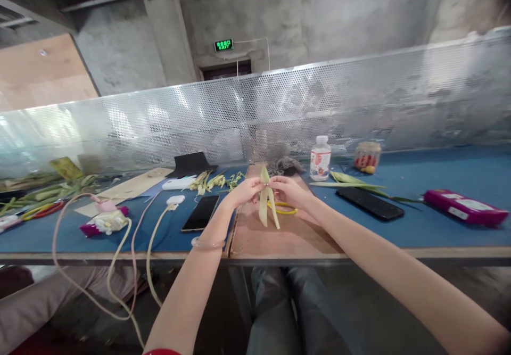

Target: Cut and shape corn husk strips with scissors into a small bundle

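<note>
A pale green leaf (263, 209) is upright between my hands, with a pointed tip on top and two strips hanging below. My left hand (246, 191) pinches it from the left, around its middle. From the other side, the fingers of my right hand (290, 191) close on it at the same height. The fingertips nearly meet, and a small shiny spot shows between them. Behind the leaf, on the brown board (255, 243), lies a tool with yellow loop handles (289, 211); its other end is hidden.
Left of the board are a phone (200, 213), a charger with cables (174, 201) and dried leaf scraps (207, 182). On the right stand a white-capped bottle (320, 159) and a jar (367, 156), near a black phone (370, 203) and a magenta pack (463, 206). A perforated metal screen (199, 118) rises behind.
</note>
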`<state>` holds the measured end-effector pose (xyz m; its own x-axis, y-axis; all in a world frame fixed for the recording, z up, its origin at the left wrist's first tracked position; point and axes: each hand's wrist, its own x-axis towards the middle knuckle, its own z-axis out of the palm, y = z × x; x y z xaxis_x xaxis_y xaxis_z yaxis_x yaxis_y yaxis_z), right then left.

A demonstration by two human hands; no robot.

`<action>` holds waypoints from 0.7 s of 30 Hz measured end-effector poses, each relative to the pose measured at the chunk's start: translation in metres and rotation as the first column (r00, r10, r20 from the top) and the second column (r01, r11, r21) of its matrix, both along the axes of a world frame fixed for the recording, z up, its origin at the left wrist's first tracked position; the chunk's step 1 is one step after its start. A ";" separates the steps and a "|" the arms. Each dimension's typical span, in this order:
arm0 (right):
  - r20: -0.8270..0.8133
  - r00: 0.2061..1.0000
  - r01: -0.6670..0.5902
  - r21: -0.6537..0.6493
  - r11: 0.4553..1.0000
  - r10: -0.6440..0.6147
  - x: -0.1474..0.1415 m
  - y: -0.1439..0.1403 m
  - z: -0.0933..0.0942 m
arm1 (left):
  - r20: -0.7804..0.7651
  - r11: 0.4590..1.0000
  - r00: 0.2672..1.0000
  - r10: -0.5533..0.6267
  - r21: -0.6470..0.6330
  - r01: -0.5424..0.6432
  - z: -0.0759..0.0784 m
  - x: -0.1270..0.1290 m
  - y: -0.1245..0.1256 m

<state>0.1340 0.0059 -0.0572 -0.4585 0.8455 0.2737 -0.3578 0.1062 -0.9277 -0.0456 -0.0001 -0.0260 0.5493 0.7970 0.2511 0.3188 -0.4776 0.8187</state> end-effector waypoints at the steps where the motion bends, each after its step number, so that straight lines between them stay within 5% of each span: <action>1: -0.007 1.000 -0.005 -0.003 1.000 0.005 0.000 0.000 0.000 | 0.000 1.000 1.000 0.004 -0.006 -0.004 0.000 0.000 -0.001; 21: -0.009 0.999 0.044 0.021 0.999 -0.044 0.003 0.005 -0.005 | -0.021 0.994 0.997 0.069 -0.078 -0.070 0.000 0.001 -0.001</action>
<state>0.1370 0.0105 -0.0621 -0.4185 0.8589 0.2953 -0.3603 0.1415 -0.9221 -0.0442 -0.0008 -0.0263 0.4956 0.8503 0.1768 0.3640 -0.3882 0.8466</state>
